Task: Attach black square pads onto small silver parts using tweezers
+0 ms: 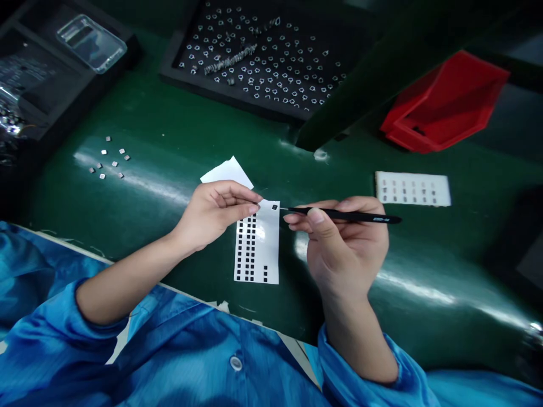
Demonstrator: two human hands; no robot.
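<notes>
1. Partly hidden, the glossy white sheet (271, 243) lies on the green table (139, 223) under the left hand (212, 215); whether its bent fingers pinch anything, I cannot tell.
2. The right hand (350, 249) grasps slim black tweezers (365, 217); their tip meets or nears a dark square (275, 207), too fine to say.
3. Columns of tiny black squares (248, 260) dot the sheet.
4. A dark tray (237, 102) of small shiny pieces (313, 89) is cut off at the top.

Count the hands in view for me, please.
2: the left hand at the upper left of the white sheet, the right hand to its right, holding black tweezers. No others show.
</notes>
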